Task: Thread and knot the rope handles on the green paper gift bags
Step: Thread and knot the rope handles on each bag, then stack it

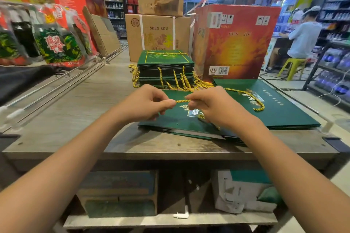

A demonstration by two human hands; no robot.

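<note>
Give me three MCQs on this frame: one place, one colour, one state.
1. Where is the tall stack of green bags?
A. behind the hands
B. under the table
C. on the yellow stool

2. What colour is the rope?
A. white
B. gold
C. blue

3. How is that rope held?
A. lying loose
B. by one hand only
C. pinched between both hands

Answers:
1 A: the stack sits further back on the table.
2 B: the strand is gold.
3 C: the left hand and right hand each pinch an end above the flat bag.
</note>
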